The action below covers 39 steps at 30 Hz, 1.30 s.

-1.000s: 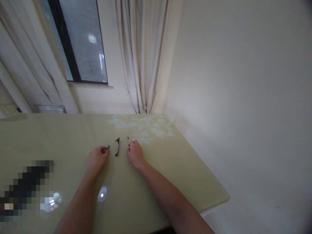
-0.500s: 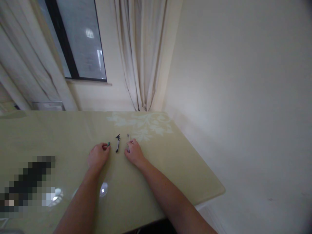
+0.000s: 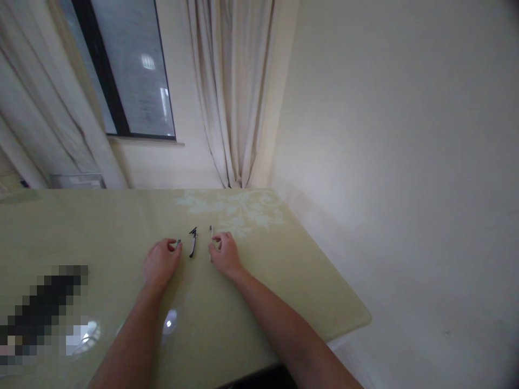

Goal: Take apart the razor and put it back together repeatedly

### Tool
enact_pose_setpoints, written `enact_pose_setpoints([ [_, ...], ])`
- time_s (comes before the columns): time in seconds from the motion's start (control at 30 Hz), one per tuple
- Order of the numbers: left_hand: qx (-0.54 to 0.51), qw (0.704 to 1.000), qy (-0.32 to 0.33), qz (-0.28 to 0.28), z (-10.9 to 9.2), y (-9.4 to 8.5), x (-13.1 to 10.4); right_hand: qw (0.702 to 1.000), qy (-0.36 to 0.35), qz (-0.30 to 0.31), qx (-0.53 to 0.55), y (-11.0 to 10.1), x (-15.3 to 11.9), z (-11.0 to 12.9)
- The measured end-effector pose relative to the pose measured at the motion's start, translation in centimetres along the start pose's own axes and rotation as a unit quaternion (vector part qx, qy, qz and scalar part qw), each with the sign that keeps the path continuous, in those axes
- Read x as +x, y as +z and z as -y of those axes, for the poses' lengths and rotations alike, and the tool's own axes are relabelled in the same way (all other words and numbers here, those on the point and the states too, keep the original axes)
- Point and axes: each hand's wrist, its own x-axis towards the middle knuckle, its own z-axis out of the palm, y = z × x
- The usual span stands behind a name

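My left hand (image 3: 161, 263) is on the table with its thumb and fingers closed around a small dark-green object (image 3: 177, 243), mostly hidden and too small to name. To its right lies a razor (image 3: 193, 244) with a dark head and handle, touched by neither hand. Farther right, a slim toothbrush (image 3: 211, 231) lies lengthwise, its dark-bristled head pointing away from me. My right hand (image 3: 226, 255) rests beside the toothbrush, thumb and forefinger apart in a curve at its handle. Part of that handle is hidden by the fingertips.
The glossy yellow-green table (image 3: 292, 302) has a pale floral pattern near its far right corner. A wall (image 3: 385, 162) runs along the right side. Curtains (image 3: 231, 97) and a window (image 3: 130, 70) stand beyond the far edge. At left is a pixelated dark patch (image 3: 48, 297).
My right thumb and forefinger have spread apart at the toothbrush. My left hand has barely moved and its grip looks slightly looser. The view has shifted a little.
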Motion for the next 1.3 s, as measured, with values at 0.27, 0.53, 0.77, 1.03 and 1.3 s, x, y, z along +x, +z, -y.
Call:
enact_pose_setpoints([
  [0.27,-0.008,0.988,0.148,0.039,-4.8,0.5,-3.0,0.981,0.068,0.051,0.173,-7.5,-1.8,-3.7],
  [0.53,0.027,0.914,0.38,0.143,-8.8,3.3,-8.2,0.952,0.142,-0.033,0.268,-9.7,-2.2,-3.3],
  [0.77,0.076,0.906,0.38,0.17,-8.3,3.5,-8.2,0.948,0.127,-0.016,0.291,-9.3,-2.4,-2.5],
  [1.03,0.051,0.948,0.273,0.155,-7.4,4.1,-7.3,0.948,0.147,-0.047,0.28,-9.0,-1.9,-4.0],
  [1.3,-0.058,0.958,0.265,0.092,-5.8,3.4,-5.2,0.954,0.138,-0.057,0.26,-8.6,-1.8,-4.9],
])
